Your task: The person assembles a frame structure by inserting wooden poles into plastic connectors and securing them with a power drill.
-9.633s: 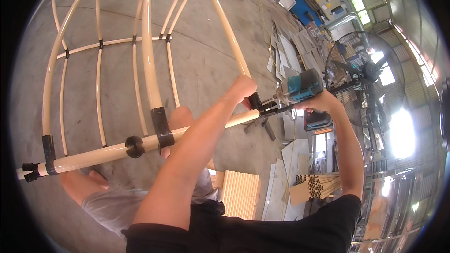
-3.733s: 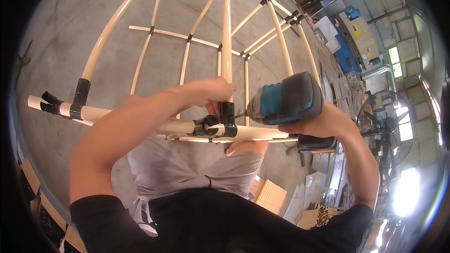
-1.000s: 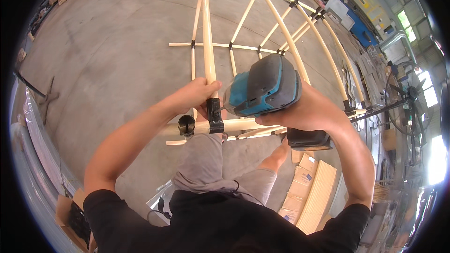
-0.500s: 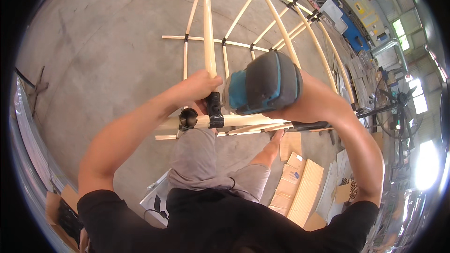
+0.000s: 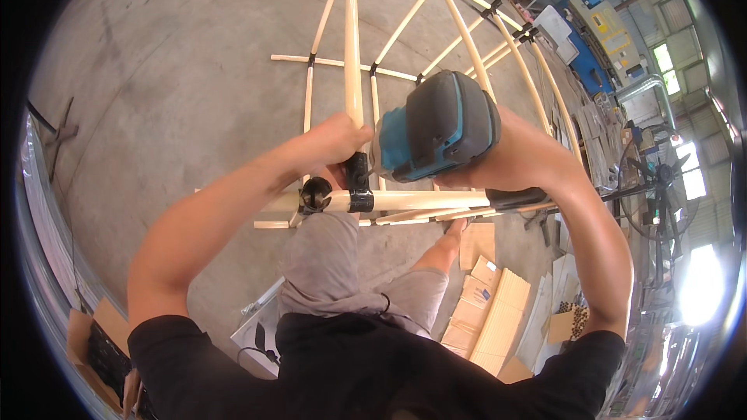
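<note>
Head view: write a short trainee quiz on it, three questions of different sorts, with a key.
1. Which hand holds the teal-and-black cordless driver: A) left, B) right, C) both?
2. True or false: the left hand grips a beige pipe.
3. Fill in: the pipe joint just below the left hand is ____ in colour.

Key: 1. B, the right hand. 2. True. 3. Black.

Daylight glares from windows (image 5: 691,174) at right, with fisheye bending toward dark edges
</note>
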Action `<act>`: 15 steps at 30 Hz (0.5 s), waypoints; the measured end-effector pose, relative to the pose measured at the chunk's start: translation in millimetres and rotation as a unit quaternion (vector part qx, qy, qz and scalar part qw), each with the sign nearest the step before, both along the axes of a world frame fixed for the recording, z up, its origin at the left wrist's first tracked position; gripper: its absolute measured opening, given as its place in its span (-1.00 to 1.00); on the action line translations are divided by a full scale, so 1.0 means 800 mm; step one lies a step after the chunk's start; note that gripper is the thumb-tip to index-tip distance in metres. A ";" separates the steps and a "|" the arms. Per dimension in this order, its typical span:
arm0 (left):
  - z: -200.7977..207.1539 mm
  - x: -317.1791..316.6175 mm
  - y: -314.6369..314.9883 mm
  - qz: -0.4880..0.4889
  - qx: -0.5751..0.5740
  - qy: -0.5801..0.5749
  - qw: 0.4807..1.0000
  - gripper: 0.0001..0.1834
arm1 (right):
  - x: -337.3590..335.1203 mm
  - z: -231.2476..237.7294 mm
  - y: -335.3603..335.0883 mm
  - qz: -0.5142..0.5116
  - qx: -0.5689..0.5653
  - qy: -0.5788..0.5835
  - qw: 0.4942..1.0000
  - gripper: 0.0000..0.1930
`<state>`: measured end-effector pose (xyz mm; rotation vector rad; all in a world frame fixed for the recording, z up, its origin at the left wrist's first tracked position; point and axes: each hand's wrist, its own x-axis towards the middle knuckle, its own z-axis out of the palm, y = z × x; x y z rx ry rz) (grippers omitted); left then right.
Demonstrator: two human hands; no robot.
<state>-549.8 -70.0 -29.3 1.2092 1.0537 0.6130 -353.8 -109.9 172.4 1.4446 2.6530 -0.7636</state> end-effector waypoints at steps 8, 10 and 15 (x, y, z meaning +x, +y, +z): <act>0.011 0.002 -0.005 -0.010 -0.042 0.007 0.999 -0.46 | 0.008 -0.001 -0.008 -0.013 0.005 -0.003 1.000 -0.61; -0.017 -0.003 0.000 0.004 0.027 0.013 1.000 -0.46 | -0.004 -0.001 -0.002 0.016 0.031 -0.017 0.999 -0.61; -0.004 -0.004 -0.001 -0.005 -0.022 -0.013 1.000 -0.48 | -0.011 0.013 0.017 -0.033 -0.068 -0.059 0.995 -0.62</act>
